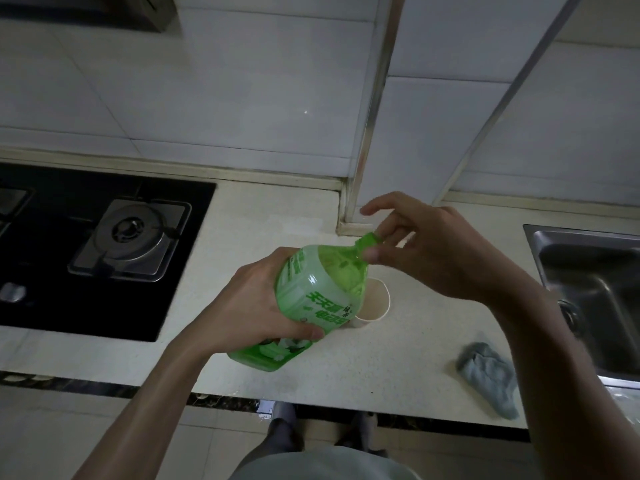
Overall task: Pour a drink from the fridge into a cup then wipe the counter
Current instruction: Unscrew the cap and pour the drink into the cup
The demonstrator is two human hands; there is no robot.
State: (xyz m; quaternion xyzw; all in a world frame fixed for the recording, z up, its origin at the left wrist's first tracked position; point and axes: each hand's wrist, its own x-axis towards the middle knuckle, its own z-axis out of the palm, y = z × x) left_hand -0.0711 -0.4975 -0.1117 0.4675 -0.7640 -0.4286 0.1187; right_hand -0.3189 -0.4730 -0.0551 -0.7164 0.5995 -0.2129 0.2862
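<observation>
My left hand (256, 303) grips the body of a big green drink bottle (311, 299), held tilted over the white counter (277, 216) with its neck pointing up and right. My right hand (415, 247) pinches the green cap (370, 241) at the bottle's neck between thumb and fingers. A white paper cup (375, 303) stands upright on the counter just behind the bottle, partly hidden by it. A crumpled grey cloth (488, 375) lies on the counter to the right, beside my right forearm.
A black gas hob (104, 251) with a metal burner fills the counter's left part. A steel sink (595, 292) sits at the right edge. Tiled wall and a column corner (356, 202) rise behind the cup. The counter's dark front edge (214, 398) runs below.
</observation>
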